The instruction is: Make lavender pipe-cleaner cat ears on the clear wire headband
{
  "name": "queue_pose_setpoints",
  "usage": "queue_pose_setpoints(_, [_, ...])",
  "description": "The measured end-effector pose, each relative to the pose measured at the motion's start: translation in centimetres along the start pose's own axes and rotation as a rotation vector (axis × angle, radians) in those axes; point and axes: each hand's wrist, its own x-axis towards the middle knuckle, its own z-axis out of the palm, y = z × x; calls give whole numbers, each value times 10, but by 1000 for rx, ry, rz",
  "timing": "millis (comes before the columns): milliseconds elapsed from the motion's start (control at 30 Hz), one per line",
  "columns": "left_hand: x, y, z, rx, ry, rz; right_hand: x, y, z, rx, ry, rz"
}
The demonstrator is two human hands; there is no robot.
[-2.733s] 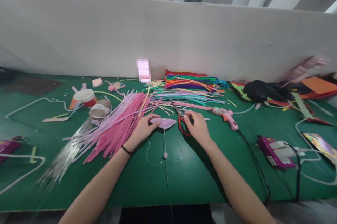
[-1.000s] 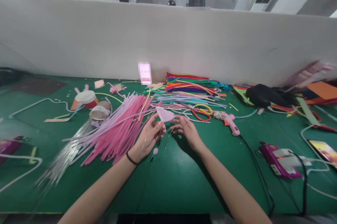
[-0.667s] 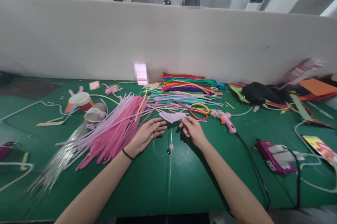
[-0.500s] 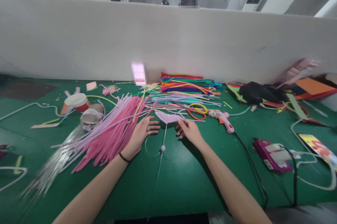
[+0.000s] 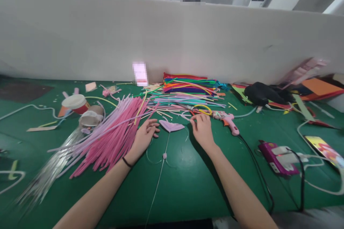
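A lilac heart-like or petal-like shape of fuzzy pipe cleaner (image 5: 171, 126) lies on the green table, attached to a thin clear stem (image 5: 158, 182). A small lilac ball (image 5: 165, 156) sits partway along that stem, with fine looped wires at its sides. To the left of the shape, my left hand (image 5: 146, 135) is held with its fingers loosely bent and apart, nothing in them. On the other side, my right hand (image 5: 203, 130) has its fingertips pinched at the end of a thin lilac pipe cleaner strip (image 5: 185, 115), close to the scissors (image 5: 203, 109).
Pink and lilac pipe cleaners (image 5: 113, 136) spread left, over clear rods (image 5: 45, 171). Multicoloured bundles (image 5: 188, 85) lie against the white partition (image 5: 172, 39). To the right are a pink glue gun (image 5: 229, 121), a purple power strip (image 5: 271, 157) and a phone (image 5: 322, 150). Cups (image 5: 76, 103) stand left.
My right hand has moved right and away from the lilac shape, up to the thin strip. My left hand has drawn slightly left. The shape and its stem now rest lower on the table.
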Motion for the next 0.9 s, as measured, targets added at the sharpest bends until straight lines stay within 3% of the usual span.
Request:
queue_pose_setpoints(133, [-4, 4, -3, 451, 10, 140, -7, -29, 1, 243, -52, -54])
queue_pose_setpoints(267, [-7, 6, -5, 786, 20, 266, -18, -49, 4, 350, -232, -143])
queue_pose_setpoints(433, [-4, 1, -6, 743, -26, 418, -25, -55, 6, 393, -300, -188])
queue_pose_setpoints(767, [3, 9, -25, 657, -322, 424, -23, -51, 3, 445, -369, -253])
queue_pose_setpoints(900, [5, 13, -30, 634, -345, 396, -23, -49, 4, 465, -376, -274])
